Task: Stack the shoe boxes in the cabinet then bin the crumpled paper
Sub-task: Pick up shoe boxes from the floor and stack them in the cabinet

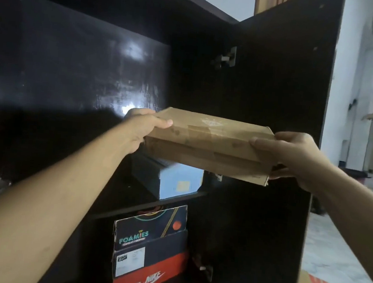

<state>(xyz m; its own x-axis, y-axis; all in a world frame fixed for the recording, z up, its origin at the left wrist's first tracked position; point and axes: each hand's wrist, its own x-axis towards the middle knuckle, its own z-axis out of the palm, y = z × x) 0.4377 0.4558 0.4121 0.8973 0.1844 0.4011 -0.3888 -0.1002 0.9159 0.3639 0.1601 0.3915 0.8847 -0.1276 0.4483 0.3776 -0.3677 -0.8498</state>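
A dark blue cardboard shoe box [149, 231] on the lower cabinet shelf reads "FOAMIES" in teal letters. Beneath it, a red cardboard shoe box [151, 279] shows "NIKE" with the white swoosh. Its white labels are unreadable.

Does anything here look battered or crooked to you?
Yes. The brown cardboard box held between the left hand and right hand is stained, patched with tape and frayed at its lower right corner. On the lower shelf, the Foamies box sits tilted on the stack.
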